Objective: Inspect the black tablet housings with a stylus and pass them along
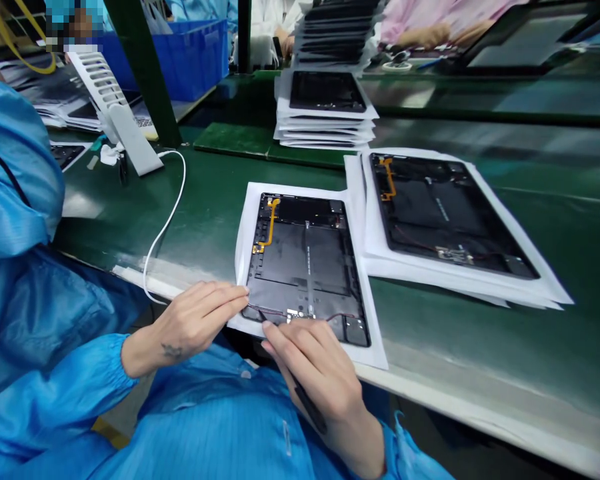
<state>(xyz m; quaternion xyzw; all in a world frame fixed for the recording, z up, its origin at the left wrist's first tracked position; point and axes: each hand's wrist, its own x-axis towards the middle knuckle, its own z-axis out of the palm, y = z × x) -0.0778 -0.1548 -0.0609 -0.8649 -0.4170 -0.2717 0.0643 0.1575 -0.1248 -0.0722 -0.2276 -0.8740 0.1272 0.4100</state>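
Note:
A black tablet back housing (285,263) lies inside-up on white sheets (380,357) at the bench edge. An orange flex cable (270,230) runs down its left side, and a thin dark red wire (343,316) follows its near edge. At the housing's near left corner, my left hand (195,320) is closed, fingertips together on the rim, thumb hidden. My right hand (320,367) is closed round a slim black tool (310,407) that looks like tweezers. Its dark tip reaches the near edge by the wire, left of a small connector board (300,315).
A similar housing (445,213) sits on paper sheets to the right. Behind stands a stack of housings between sheets (327,127). A white stand (115,110) with a white cable (180,193) is at left, near a blue bin (195,60). A co-worker's blue sleeve (10,167) is close on my left.

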